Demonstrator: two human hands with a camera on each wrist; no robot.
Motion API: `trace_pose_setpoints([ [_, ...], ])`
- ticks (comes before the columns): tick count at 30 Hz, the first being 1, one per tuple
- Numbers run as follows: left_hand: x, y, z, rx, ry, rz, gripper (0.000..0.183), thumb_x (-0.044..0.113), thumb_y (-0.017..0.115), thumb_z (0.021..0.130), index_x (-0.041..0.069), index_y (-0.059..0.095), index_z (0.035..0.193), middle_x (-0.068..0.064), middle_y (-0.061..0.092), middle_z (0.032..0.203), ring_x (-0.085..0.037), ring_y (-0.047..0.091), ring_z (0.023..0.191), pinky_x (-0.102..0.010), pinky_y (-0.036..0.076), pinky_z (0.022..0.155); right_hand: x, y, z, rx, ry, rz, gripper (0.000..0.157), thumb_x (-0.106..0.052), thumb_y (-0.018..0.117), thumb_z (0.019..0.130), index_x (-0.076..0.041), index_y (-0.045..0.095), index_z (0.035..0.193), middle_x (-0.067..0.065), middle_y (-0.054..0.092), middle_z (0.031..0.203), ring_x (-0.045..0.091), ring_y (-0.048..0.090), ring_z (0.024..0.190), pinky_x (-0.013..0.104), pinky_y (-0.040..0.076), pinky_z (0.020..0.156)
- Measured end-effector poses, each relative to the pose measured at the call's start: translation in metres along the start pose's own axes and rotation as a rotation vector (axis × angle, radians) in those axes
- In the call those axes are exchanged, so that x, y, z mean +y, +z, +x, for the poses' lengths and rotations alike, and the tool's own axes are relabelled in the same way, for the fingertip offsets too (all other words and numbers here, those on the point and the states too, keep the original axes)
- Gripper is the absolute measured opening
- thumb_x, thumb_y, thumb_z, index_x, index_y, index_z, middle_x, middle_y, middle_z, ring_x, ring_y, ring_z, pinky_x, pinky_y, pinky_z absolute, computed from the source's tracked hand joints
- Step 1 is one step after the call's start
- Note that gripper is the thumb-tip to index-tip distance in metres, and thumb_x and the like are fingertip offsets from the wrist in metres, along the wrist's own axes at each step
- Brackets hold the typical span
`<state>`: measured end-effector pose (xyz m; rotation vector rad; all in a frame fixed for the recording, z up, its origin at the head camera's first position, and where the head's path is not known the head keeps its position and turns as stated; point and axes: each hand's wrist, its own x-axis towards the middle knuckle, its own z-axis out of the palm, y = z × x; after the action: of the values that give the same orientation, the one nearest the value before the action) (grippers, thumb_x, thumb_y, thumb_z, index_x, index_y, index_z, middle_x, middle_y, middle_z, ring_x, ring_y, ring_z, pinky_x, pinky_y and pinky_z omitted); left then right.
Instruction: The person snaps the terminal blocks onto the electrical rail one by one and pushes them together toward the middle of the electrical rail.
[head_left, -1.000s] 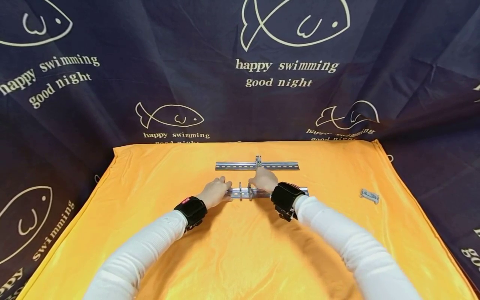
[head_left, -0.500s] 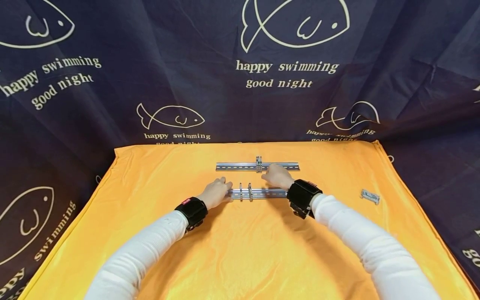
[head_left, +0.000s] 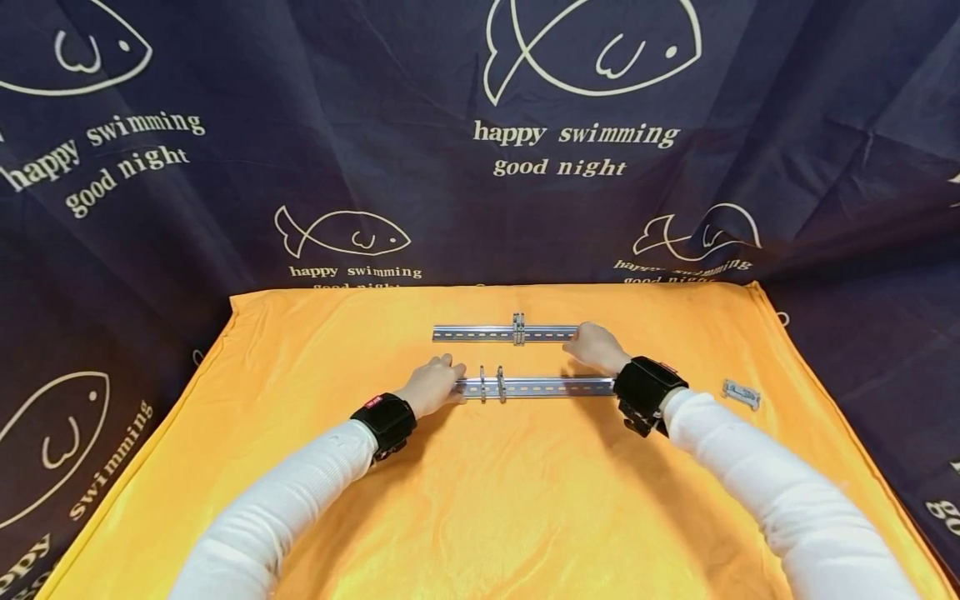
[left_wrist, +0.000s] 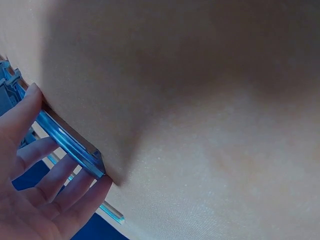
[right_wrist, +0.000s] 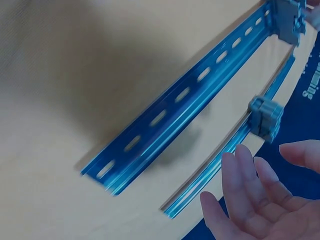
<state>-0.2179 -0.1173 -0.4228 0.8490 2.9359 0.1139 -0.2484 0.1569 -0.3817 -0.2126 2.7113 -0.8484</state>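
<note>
In the head view my left hand [head_left: 432, 386] grips the left end of the nearer slotted metal DIN rail [head_left: 558, 387]. The left wrist view shows the thumb along one edge of this rail [left_wrist: 70, 145] and the fingers at the other. Two thin terminal blocks [head_left: 501, 384] stand apart on it, close to that hand. My right hand [head_left: 597, 347] is over the right end of the farther DIN rail [head_left: 472, 333]. Its fingers look loosely bent with nothing between them in the right wrist view. A cluster of terminal blocks [right_wrist: 266, 117] sits mid-way on the farther rail.
A loose grey block [head_left: 742, 393] lies on its side at the right of the orange cloth [head_left: 480, 500]. Behind and beside the table hangs a dark blue curtain [head_left: 420, 150] with fish prints.
My right hand has moved to the right, away from the terminal blocks, to the farther rail's right end. My left hand has kept its place on the nearer rail.
</note>
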Motion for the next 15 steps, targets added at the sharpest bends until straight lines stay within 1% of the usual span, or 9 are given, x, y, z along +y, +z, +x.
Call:
trace_pose_setpoints([
  [1,0.0,0.0,0.0,0.001,0.0,0.0,0.038,0.032,0.067,0.075,0.006,0.057,0.1,-0.011,0.05,0.088,-0.024,0.047,0.077,-0.035,0.046,0.063,-0.007,-0.006,-0.01,0.003,-0.001,0.001,0.041,-0.012,0.044,0.089,-0.013,0.024,0.053,-0.001,0.019,0.052,0.014,0.015,0.049,0.03,0.019,0.052],
  [3,0.0,0.0,-0.001,0.002,0.0,0.002,0.038,0.032,0.068,0.074,0.006,0.057,0.1,-0.011,0.05,0.088,-0.024,0.048,0.077,-0.035,0.046,0.063,-0.016,-0.015,-0.024,-0.003,-0.002,0.001,0.042,-0.01,0.043,0.09,-0.014,0.024,0.052,-0.003,0.018,0.051,0.012,0.016,0.048,0.029,0.019,0.052],
  [5,0.0,-0.001,-0.001,0.005,0.002,0.007,0.038,0.033,0.068,0.074,0.006,0.057,0.1,-0.011,0.05,0.087,-0.024,0.048,0.077,-0.035,0.046,0.063,-0.02,-0.022,-0.033,-0.004,-0.002,-0.011,0.043,-0.009,0.044,0.09,-0.013,0.025,0.051,-0.005,0.018,0.05,0.011,0.016,0.048,0.027,0.02,0.053],
  [7,0.001,-0.001,-0.001,0.012,0.004,0.007,0.038,0.032,0.068,0.074,0.006,0.057,0.099,-0.011,0.05,0.086,-0.024,0.048,0.076,-0.035,0.046,0.063,-0.02,-0.026,-0.036,0.005,0.006,-0.019,0.044,-0.009,0.045,0.089,-0.013,0.026,0.05,-0.006,0.018,0.049,0.01,0.018,0.047,0.027,0.021,0.053],
  [12,0.001,0.0,0.0,0.02,0.007,0.01,0.036,0.031,0.069,0.073,0.006,0.057,0.097,-0.01,0.05,0.085,-0.023,0.048,0.075,-0.035,0.046,0.062,0.006,-0.027,-0.024,0.04,0.012,-0.066,0.041,-0.01,0.047,0.086,-0.014,0.027,0.051,-0.005,0.019,0.05,0.01,0.019,0.047,0.025,0.021,0.053],
  [15,0.001,0.0,0.0,0.013,0.005,0.022,0.036,0.031,0.068,0.074,0.006,0.057,0.098,-0.01,0.05,0.086,-0.023,0.048,0.075,-0.035,0.046,0.062,0.021,-0.029,-0.018,0.048,0.019,-0.065,0.039,-0.012,0.047,0.085,-0.014,0.027,0.052,-0.004,0.021,0.05,0.01,0.02,0.046,0.026,0.022,0.052],
])
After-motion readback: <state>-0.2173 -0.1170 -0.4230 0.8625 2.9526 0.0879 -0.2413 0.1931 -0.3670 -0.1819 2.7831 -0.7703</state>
